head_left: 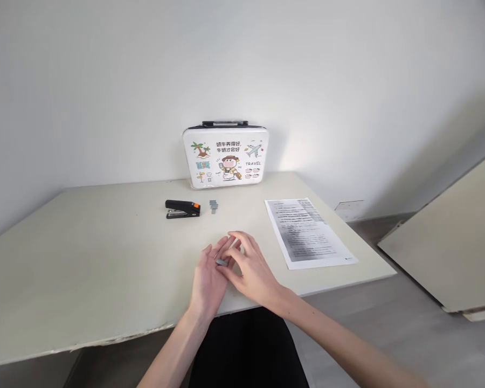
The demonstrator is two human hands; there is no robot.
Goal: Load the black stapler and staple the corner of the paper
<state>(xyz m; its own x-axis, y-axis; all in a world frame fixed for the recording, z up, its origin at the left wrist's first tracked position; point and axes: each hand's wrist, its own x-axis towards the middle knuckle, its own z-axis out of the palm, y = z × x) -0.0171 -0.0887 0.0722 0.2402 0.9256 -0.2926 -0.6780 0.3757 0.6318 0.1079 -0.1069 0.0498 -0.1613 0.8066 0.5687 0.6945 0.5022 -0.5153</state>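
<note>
Palm up above the table's front edge, my left hand [210,280] is open with its fingers stretched out. A small grey strip of staples [221,262] is at its palm. My right hand [250,267] reaches over from the right, thumb and index finger closed around the strip; their exact contact is partly hidden. Beyond the hands lies a black stapler [183,209] with an orange patch on its top. Several more grey staple strips [213,206] lie in a small group just right of the stapler.
A printed sheet of paper [307,233] lies on the right part of the pale table [84,258]. Against the wall stands a white case [226,157] with cartoon prints and a black handle. A pale cabinet-like panel [452,237] is beyond the table's right edge.
</note>
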